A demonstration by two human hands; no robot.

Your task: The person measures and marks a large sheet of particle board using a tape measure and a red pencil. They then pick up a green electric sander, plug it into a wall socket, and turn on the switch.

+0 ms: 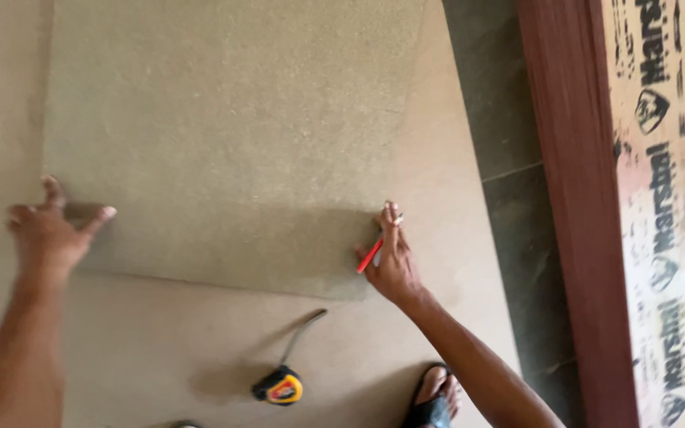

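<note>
Down low, saw a big tan board (453,238) lying flat, spread wide under all else. Saw a smaller greenish-brown sheet (231,135) lying on top of that board, its near edge close to both hands. Off to the right, saw a dark tiled floor (517,214) and a tall reddish wood plank (576,214) standing beside it. Saw the left hand (47,234) resting on the sheet's near left corner, fingers (101,215) spread wide open, holding nothing. Saw the right hand (394,261) at the sheet's near right corner, fingers closed around a red pencil (370,255), tip touching the sheet's edge. Nearer, saw a foot in a black sandal (434,400). Saw a small yellow and black tape measure (279,387) lying on the board, tape pulled out a little.
</note>
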